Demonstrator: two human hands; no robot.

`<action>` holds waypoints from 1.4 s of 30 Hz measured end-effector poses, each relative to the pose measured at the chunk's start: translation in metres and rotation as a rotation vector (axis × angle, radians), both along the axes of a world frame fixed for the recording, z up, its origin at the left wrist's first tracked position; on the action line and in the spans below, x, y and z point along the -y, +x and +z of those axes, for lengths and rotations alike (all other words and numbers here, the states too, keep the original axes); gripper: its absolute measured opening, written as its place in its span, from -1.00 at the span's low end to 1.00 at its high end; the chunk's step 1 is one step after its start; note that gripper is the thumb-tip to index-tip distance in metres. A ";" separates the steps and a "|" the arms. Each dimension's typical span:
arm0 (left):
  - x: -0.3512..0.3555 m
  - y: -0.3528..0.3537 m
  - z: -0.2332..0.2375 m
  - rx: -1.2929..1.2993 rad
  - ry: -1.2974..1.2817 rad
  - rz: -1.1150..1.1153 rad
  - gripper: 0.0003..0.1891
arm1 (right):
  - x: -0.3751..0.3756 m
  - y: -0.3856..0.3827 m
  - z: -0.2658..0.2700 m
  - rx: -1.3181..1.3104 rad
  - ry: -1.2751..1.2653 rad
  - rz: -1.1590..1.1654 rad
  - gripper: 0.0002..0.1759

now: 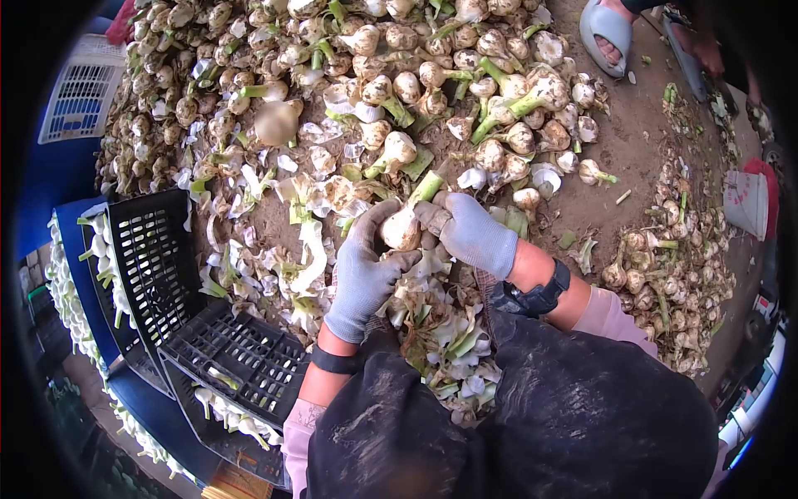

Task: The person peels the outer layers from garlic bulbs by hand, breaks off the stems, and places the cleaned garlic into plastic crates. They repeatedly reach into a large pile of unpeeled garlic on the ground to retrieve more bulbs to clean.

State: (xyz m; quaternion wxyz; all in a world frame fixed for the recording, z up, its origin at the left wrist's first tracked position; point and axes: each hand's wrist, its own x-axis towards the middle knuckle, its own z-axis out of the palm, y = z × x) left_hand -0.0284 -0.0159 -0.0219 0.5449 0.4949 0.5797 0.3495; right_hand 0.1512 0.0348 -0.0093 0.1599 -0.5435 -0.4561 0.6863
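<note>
A garlic bulb (402,229) with a cut green stem pointing up and right is held between my two gloved hands. My left hand (364,270) is closed around its left side and underside, thumb toward the front. From the right, my right hand (474,233) has its curled fingers against the bulb near the base of the stem. Both gloves are grey and soiled at the fingertips. Beneath the hands, between my legs, lies a heap of peeled garlic skins (449,341).
A large pile of unpeeled garlic (382,83) spreads ahead, with another pile (665,274) at right. Black plastic crates (154,258) stand at left, holding white garlic. A white basket (79,91) sits at upper left. Another person's sandalled foot (607,37) is at upper right.
</note>
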 end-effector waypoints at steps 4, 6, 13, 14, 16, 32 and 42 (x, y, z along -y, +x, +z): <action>-0.003 0.001 0.010 0.320 -0.140 0.069 -0.20 | -0.002 0.000 0.013 0.012 -0.156 -0.044 -0.61; 0.003 0.002 0.006 0.559 -0.234 0.126 -0.21 | 0.000 0.006 0.008 -0.031 -0.034 -0.047 -0.68; 0.003 0.003 0.018 0.876 -0.441 0.202 -0.19 | 0.013 0.012 -0.018 -0.103 0.490 -0.018 -0.75; 0.004 0.005 0.019 0.872 -0.435 0.210 -0.18 | 0.012 0.011 -0.017 -0.103 0.488 -0.020 -0.75; 0.002 0.004 0.015 0.845 -0.467 0.134 -0.15 | 0.004 0.012 -0.010 -0.206 0.149 -0.009 -0.79; 0.000 -0.002 0.016 0.546 -0.334 0.361 -0.65 | 0.004 0.015 0.002 0.059 0.064 0.295 -0.75; 0.008 -0.037 0.000 1.046 -0.337 0.704 -0.57 | 0.039 0.018 0.026 -0.292 -0.043 1.173 -0.71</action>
